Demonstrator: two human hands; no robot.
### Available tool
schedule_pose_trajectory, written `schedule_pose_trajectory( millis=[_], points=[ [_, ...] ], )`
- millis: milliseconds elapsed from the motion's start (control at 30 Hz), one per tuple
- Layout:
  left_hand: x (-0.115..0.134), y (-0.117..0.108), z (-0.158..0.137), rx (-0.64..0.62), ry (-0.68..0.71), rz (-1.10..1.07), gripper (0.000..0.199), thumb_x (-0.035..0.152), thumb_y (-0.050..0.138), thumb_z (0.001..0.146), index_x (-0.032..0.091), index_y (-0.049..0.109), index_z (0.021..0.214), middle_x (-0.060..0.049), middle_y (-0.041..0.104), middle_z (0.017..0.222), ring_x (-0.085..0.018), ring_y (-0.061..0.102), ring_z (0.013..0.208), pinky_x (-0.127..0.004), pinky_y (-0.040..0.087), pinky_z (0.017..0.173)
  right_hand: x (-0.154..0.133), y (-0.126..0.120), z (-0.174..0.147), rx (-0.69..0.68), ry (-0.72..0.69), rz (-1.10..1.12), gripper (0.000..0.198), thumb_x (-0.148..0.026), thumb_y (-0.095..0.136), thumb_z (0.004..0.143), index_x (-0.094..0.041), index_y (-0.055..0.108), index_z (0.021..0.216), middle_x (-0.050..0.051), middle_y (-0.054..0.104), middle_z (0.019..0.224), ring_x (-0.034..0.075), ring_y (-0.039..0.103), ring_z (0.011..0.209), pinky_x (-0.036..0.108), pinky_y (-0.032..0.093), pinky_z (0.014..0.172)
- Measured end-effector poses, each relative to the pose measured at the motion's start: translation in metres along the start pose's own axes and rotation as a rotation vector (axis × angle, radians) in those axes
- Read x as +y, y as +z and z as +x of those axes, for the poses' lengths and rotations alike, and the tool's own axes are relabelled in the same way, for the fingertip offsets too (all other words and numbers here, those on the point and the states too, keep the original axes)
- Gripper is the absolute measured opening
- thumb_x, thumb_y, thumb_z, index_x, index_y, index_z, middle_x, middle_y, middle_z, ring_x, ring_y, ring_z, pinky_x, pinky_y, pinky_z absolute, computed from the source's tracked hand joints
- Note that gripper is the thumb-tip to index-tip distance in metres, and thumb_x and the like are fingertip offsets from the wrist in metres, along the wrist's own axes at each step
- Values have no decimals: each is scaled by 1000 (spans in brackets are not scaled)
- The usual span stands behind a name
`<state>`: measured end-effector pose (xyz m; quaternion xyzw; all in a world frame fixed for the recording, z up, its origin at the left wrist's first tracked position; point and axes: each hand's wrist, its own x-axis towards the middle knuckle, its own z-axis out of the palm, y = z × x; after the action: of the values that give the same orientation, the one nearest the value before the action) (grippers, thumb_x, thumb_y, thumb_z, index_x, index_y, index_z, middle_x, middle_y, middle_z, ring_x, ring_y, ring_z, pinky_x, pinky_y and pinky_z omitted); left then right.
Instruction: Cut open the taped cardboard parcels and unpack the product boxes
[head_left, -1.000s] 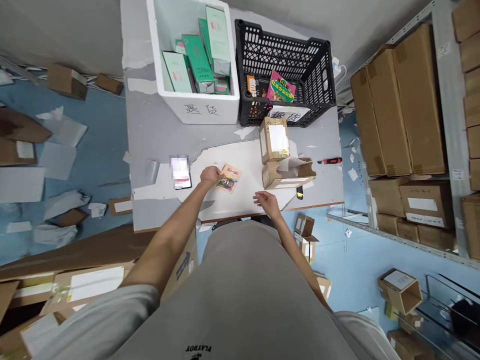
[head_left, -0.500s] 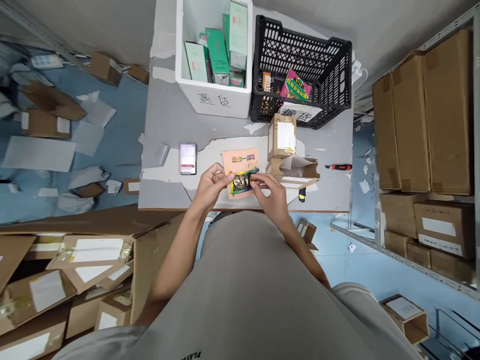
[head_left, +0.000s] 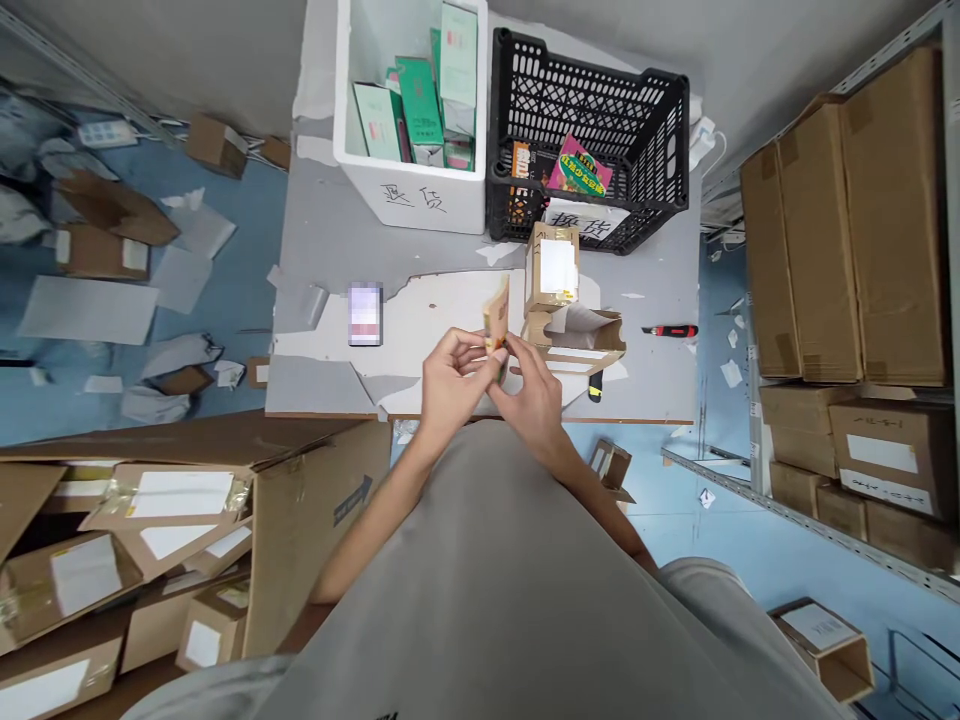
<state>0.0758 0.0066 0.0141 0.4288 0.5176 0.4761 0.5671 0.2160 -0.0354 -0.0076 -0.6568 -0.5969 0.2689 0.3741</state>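
Note:
Between my two hands, near the table's front edge, is a small peach-coloured printed packet (head_left: 496,312), turned nearly edge-on. My left hand (head_left: 459,378) is closed on its left side, with the thumb at its lower part. My right hand (head_left: 531,390) pinches it from the right. Most of the packet's printed face is turned out of sight. Just right of it stand a small taped carton (head_left: 553,268) with a white label and an opened carton (head_left: 581,340) with its flaps up.
At the back stand a white foam box (head_left: 420,200) with green cartons and a black crate (head_left: 592,110) holding packets. A phone (head_left: 365,314) lies left, a red-black utility knife (head_left: 670,331) right. A big box of parcels (head_left: 315,510) is at lower left; shelved cartons (head_left: 892,220) line the right.
The packet has turned from facing me flat to nearly edge-on. My left hand has moved right, closer to my right hand. The whole view has shifted slightly.

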Motion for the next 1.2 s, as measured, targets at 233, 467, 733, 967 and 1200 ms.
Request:
schedule_pose_trajectory(
  millis=[233, 467, 733, 967, 1200],
  points=[
    [-18, 8, -3, -64, 93, 179, 59, 68, 91, 94, 26, 80, 134, -15, 76, 159, -35, 69, 155, -56, 60, 130, 29, -29, 18, -41, 262, 354, 43, -57, 70, 106, -24, 81, 131, 8, 90, 112, 28, 87, 102, 43, 73, 97],
    [-11, -26, 6, -117, -161, -13, 67, 77, 97, 84, 22, 89, 121, -16, 87, 134, -38, 79, 137, -54, 64, 122, 19, -55, 20, -166, 375, 705, 69, -77, 85, 93, -26, 84, 138, 7, 92, 115, 31, 87, 101, 45, 75, 89],
    [3, -30, -3, -136, -228, -92, 57, 76, 104, 75, 23, 91, 94, -11, 91, 111, -35, 84, 118, -52, 66, 115, 11, -52, 15, -234, 363, 693, 70, -79, 81, 96, -24, 83, 137, 9, 91, 121, 31, 87, 103, 46, 75, 91],
    [-18, -26, 2, 13, -229, -65, 67, 77, 105, 73, 20, 94, 106, -13, 91, 111, -34, 86, 105, -52, 74, 97, 32, -35, 17, -81, 288, 506, 69, -73, 80, 100, -24, 77, 148, 15, 83, 150, 32, 80, 137, 50, 70, 115],
    [-41, -6, -3, 79, -38, 160, 44, 62, 95, 86, 24, 96, 106, -10, 90, 129, -38, 85, 129, -54, 72, 113, 37, -1, 5, -134, 256, 386, 56, -70, 77, 106, -26, 82, 140, 14, 85, 146, 31, 85, 131, 48, 72, 112]
  ],
)
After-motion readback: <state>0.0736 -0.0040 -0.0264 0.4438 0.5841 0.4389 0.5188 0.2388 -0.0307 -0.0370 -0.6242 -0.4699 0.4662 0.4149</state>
